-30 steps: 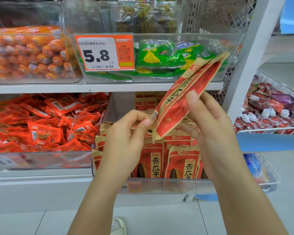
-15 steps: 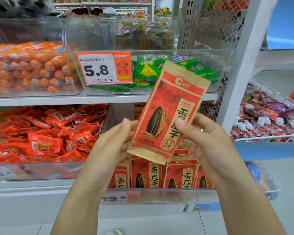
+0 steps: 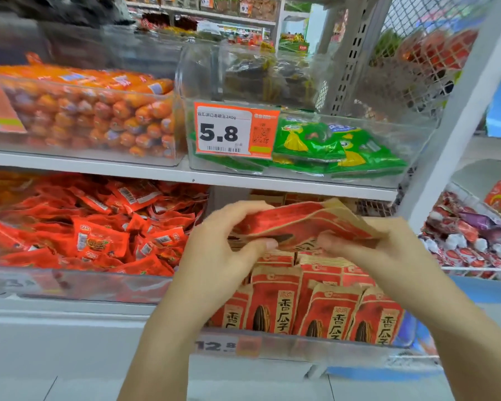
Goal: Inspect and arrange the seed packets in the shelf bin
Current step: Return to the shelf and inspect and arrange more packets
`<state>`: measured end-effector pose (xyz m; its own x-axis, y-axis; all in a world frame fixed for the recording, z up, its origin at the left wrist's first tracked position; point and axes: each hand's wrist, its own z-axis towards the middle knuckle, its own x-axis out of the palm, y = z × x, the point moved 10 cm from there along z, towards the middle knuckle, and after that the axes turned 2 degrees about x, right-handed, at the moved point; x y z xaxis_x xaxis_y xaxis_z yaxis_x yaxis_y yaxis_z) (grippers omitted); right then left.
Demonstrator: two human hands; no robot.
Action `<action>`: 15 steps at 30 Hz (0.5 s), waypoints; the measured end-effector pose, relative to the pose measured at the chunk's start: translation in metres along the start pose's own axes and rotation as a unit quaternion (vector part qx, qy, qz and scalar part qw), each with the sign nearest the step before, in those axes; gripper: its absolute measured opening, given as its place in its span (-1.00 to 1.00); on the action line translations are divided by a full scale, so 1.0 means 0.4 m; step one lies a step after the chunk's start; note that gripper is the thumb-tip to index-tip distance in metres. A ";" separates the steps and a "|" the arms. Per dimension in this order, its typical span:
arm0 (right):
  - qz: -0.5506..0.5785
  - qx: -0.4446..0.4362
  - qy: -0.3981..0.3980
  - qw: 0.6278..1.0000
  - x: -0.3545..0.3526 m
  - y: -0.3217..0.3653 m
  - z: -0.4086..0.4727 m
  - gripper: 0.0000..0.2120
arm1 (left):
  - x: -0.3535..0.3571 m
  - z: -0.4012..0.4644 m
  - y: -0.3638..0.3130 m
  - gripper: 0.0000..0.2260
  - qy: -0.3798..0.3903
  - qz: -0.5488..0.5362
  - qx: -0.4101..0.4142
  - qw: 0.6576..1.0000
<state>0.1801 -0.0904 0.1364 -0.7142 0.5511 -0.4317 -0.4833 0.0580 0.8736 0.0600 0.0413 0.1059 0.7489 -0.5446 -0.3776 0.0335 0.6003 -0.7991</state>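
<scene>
While both hands pinch the packet [image 3: 295, 224] flat, long axis left-right, left hand [image 3: 229, 247] and right hand [image 3: 373, 250] at either end, it hangs just above the bin [image 3: 315, 347] and its upright row.

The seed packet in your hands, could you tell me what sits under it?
Under the held seed packet, upright red-and-tan packets stand in rows in the clear bin. Both hands and the packet cover the rows farther back.

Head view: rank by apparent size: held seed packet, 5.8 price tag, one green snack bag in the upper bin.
1. held seed packet, nearest the camera, so partly perspective
2. 5.8 price tag
3. green snack bag, close to the tag; partly overlapped, so that order is unsure
</scene>
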 end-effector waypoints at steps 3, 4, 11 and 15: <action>-0.049 -0.071 -0.036 0.996 0.017 0.022 0.027 -0.74 | -0.045 -0.004 0.061 -0.50 -0.014 0.097 -0.052 0.994; -0.051 -0.086 -0.051 0.994 0.017 0.017 0.037 -0.73 | -0.049 -0.005 0.089 -0.42 0.009 0.138 -0.082 0.987; -0.158 -0.093 -0.034 0.982 0.122 -0.078 0.146 -0.59 | 0.011 -0.022 0.208 -0.23 0.195 0.225 -0.163 0.941; -0.233 -0.091 -0.013 0.968 0.170 -0.090 0.205 -0.53 | -0.001 -0.023 0.221 -0.32 0.208 0.207 -0.158 0.943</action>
<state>0.1906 0.0133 0.0940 -0.3860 0.5215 -0.7609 -0.8322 0.1589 0.5311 0.0566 0.0891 0.0310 0.3288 -0.5241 -0.7856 -0.4531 0.6423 -0.6182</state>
